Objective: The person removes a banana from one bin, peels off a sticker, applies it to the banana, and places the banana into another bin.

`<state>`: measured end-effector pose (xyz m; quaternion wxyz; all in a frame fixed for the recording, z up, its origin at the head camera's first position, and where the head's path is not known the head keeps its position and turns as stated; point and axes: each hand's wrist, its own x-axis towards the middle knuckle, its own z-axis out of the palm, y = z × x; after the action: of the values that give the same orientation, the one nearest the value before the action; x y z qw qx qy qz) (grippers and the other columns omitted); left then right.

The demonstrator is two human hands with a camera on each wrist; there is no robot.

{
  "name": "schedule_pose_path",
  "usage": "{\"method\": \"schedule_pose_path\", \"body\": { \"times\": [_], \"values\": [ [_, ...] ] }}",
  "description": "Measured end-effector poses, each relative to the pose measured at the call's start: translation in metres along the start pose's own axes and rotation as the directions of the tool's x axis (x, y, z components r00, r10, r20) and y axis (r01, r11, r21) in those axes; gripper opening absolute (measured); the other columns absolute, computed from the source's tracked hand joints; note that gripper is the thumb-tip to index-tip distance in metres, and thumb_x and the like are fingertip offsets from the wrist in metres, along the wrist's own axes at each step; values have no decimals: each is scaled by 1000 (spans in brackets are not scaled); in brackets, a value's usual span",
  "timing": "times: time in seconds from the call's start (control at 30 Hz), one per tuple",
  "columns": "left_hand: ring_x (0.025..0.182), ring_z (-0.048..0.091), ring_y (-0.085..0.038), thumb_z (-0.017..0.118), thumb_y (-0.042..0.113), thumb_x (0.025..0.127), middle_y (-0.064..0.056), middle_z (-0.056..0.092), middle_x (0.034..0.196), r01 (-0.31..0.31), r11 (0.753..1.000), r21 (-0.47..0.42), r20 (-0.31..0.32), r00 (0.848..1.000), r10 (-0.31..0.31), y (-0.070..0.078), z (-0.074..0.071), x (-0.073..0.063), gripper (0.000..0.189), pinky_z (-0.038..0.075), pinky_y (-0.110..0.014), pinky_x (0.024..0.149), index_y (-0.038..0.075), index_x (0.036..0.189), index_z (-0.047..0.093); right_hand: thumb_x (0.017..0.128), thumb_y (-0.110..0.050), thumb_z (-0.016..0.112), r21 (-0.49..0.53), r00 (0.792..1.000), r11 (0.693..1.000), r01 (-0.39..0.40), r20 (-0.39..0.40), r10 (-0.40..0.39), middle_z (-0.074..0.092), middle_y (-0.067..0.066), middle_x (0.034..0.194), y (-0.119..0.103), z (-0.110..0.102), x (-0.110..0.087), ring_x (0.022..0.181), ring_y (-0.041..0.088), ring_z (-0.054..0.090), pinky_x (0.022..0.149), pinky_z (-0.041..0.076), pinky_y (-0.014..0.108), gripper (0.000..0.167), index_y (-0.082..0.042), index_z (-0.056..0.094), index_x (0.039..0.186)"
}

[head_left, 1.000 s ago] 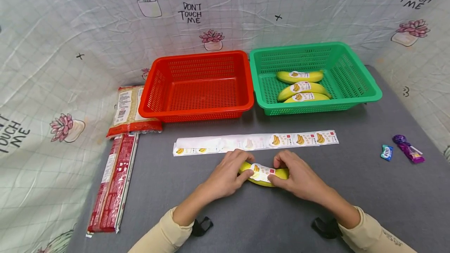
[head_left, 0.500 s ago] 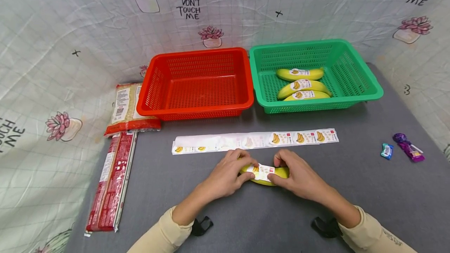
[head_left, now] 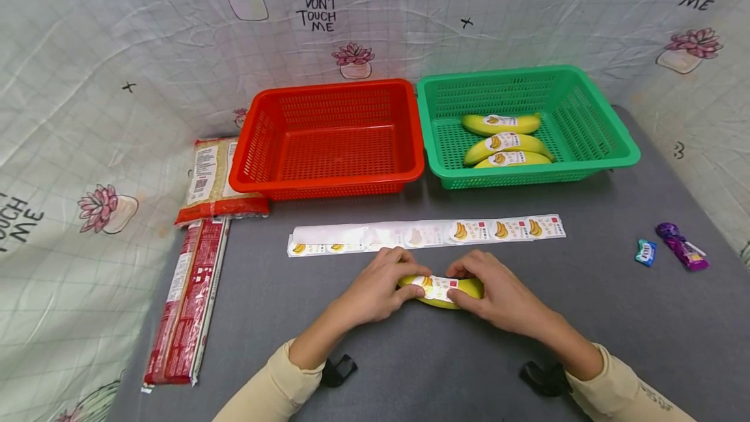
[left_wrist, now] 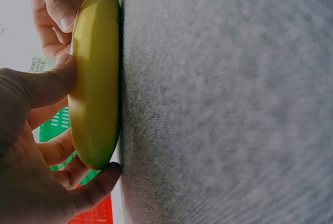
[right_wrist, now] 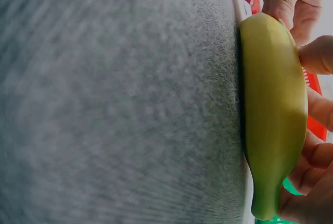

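Observation:
A yellow banana (head_left: 471,289) lies on the grey table in front of me, a white label (head_left: 442,287) with a banana picture along its upper side. Around its left end my left hand (head_left: 381,288) curls, thumb on the near side and fingers on the far side and at the tip. My right hand (head_left: 500,293) holds the right part with thumb and fingers, the thumb on the label's near edge. Both wrist views show the banana's unlabelled near side, in the left one the banana (left_wrist: 96,83) touching the tabletop. Beyond the hands lies a strip of banana labels (head_left: 469,231).
A red basket (head_left: 328,189) and a green basket (head_left: 527,178) stand at the back; the green one holds labelled bananas (head_left: 506,143). Left are a grain bag (head_left: 205,178) and a long red packet (head_left: 187,305). Small wrapped sweets (head_left: 646,253) and a purple wrapper (head_left: 682,247) lie right.
My right index finger has come down and left onto the far side of the label. Earlier, my left index finger moved right over the label's left part. The banana stays in place.

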<state>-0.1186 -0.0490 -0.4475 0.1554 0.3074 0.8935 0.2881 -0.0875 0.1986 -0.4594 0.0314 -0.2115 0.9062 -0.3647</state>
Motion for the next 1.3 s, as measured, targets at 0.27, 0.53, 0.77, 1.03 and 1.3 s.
{"method": "schedule_pose_path", "body": {
  "times": [0.27,0.53,0.77,1.03,1.3],
  "values": [
    [114,50,-19,69,33,96,2,60,116,-4,1000,11,5,1000,4,0,0,1,33,44,-39,99,25,128,72,92,-38,75,-112,998,994,16,61,-9,60,-11,103,0,-4,-4,95,8,50,78,44,30,26,-23,76,113],
    [108,48,-17,70,34,95,2,60,114,-10,1000,10,7,1000,10,-2,-1,3,36,43,-36,96,24,129,71,93,-40,74,-147,995,988,38,93,-25,62,-10,105,0,-10,-3,96,8,51,79,46,32,31,-22,76,118],
    [110,50,-17,71,36,93,2,64,118,-22,999,29,39,999,21,-4,-4,5,38,46,-36,97,24,129,72,94,-43,72,-143,990,989,50,136,-30,62,-11,104,1,-14,0,95,7,51,80,47,32,33,-24,76,120],
    [107,54,-16,75,37,90,4,69,116,-52,998,40,75,996,49,-7,-9,9,37,45,-33,97,24,125,73,95,-31,72,-47,985,993,104,142,-97,70,-5,106,2,-41,19,97,10,64,84,54,34,28,-14,76,118],
    [106,53,-15,77,38,89,5,70,118,-34,999,20,96,995,32,-9,-12,10,37,45,-32,94,24,123,74,97,-24,71,-158,989,985,-63,-141,41,75,6,110,20,-144,46,91,-11,56,76,45,12,35,-9,70,129]
  ]
}}
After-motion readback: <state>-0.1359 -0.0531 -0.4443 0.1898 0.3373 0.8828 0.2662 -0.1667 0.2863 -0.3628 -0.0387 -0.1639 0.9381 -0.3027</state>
